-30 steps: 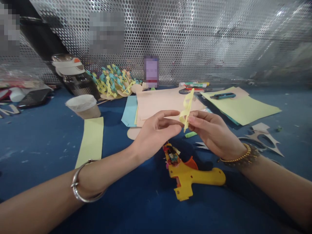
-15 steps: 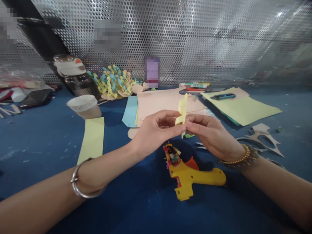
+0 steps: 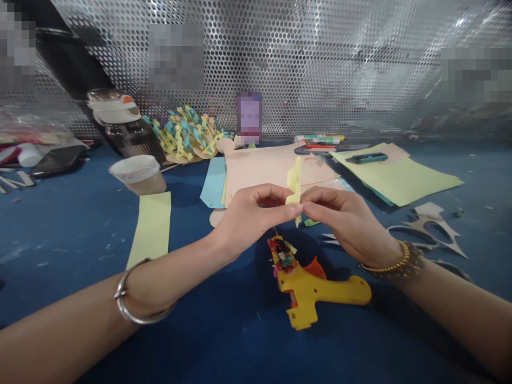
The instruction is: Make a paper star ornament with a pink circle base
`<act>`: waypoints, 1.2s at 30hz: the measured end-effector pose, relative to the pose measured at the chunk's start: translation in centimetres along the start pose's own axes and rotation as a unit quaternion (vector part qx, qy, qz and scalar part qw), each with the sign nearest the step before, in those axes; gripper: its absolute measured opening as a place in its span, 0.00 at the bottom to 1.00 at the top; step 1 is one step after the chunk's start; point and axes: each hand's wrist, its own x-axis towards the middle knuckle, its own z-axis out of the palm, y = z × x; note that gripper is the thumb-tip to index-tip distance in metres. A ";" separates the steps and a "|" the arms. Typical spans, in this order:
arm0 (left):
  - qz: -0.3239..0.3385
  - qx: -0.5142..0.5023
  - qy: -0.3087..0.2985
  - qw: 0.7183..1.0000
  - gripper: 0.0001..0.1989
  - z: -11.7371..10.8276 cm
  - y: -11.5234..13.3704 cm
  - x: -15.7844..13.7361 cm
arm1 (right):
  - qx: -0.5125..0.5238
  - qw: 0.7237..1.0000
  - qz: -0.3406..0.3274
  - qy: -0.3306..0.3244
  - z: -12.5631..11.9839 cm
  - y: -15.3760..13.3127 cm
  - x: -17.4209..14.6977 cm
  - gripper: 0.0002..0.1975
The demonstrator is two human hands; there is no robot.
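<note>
Between my two hands stands a small folded piece of yellow paper (image 3: pixel 295 178), upright and seen nearly edge-on. My left hand (image 3: pixel 256 213) pinches it from the left with thumb and fingers. From the other side, the thumb and fingertips of my right hand (image 3: pixel 340 218) close on its lower edge. Below them on the table lies a yellow glue gun (image 3: pixel 320 292) with an orange trigger; its nozzle end is covered in coloured scraps. Partly behind my right hand are grey-handled scissors (image 3: pixel 414 238), with their blade tips showing on the left.
A yellow paper strip (image 3: pixel 152 229) and a paper cup (image 3: pixel 140 176) lie left, near a dark bottle (image 3: pixel 124 125). Behind are pink paper sheets (image 3: pixel 260 168), decorated paper pieces (image 3: pixel 192 133) and a propped phone (image 3: pixel 249 117). A utility knife (image 3: pixel 368 158) rests on yellow sheets (image 3: pixel 404 178).
The yellow paper has shifted slightly left and turned a little in my fingers. My fingertips have moved slightly left; the things on the table lie as before.
</note>
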 end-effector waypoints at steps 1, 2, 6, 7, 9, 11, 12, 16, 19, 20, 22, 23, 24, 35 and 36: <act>-0.008 -0.013 0.000 1.000 0.08 0.0 0.0 0.0 | 0.001 1.000 -0.002 0.004 0.0 0.0 0.0 0.05; -0.019 -0.028 0.005 0.999 0.08 0.0 0.0 0.1 | 0.000 1.000 -0.004 0.010 0.0 -0.1 0.0 0.05; -0.086 -0.103 0.029 0.991 0.08 -0.2 0.3 0.3 | -0.053 0.998 -0.024 0.037 0.1 -0.4 -0.1 0.03; -0.102 -0.117 0.031 0.987 0.08 -0.3 0.4 0.4 | -0.075 0.996 -0.039 0.037 0.1 -0.6 -0.2 0.03; -0.122 -0.137 0.033 0.983 0.08 -0.4 0.5 0.4 | -0.118 0.989 -0.078 0.039 0.3 -0.8 -0.3 0.03; -0.126 -0.143 0.041 0.981 0.08 -0.5 0.5 0.4 | -0.163 0.978 -0.126 0.042 0.5 -0.9 -0.5 0.03; -0.128 -0.146 0.045 0.980 0.09 -0.4 0.5 0.4 | -0.187 0.970 -0.149 0.046 0.5 -1.0 -0.6 0.03; -0.137 -0.142 0.057 0.979 0.10 -0.3 0.3 0.3 | -0.273 0.934 -0.219 0.068 0.8 -1.1 -1.0 0.07; -0.134 -0.127 0.062 0.981 0.11 -0.2 0.1 0.3 | -0.307 0.918 -0.241 0.071 0.9 -1.3 -1.1 0.07; -0.130 -0.123 0.062 0.982 0.11 -0.2 0.0 0.3 | -0.315 0.914 -0.244 0.073 0.9 -1.3 -1.1 0.07; -0.119 -0.113 0.064 0.984 0.11 -0.1 -0.1 0.3 | -0.329 0.908 -0.249 0.078 1.0 -1.4 -1.2 0.06; -0.113 -0.105 0.066 0.986 0.11 -0.1 -0.1 0.2 | -0.335 0.904 -0.251 0.081 1.0 -1.4 -1.2 0.05; -0.105 -0.095 0.069 0.987 0.11 -0.1 -0.2 0.2 | -0.341 0.901 -0.253 0.084 1.1 -1.5 -1.2 0.05; 0.028 0.003 0.055 0.998 0.09 -0.1 0.1 -0.1 | -0.133 0.984 -0.055 0.102 0.7 -0.8 -0.4 0.06; 0.035 -0.006 0.054 0.998 0.08 -0.1 0.1 -0.1 | -0.081 0.992 -0.023 0.094 0.6 -0.7 -0.3 0.07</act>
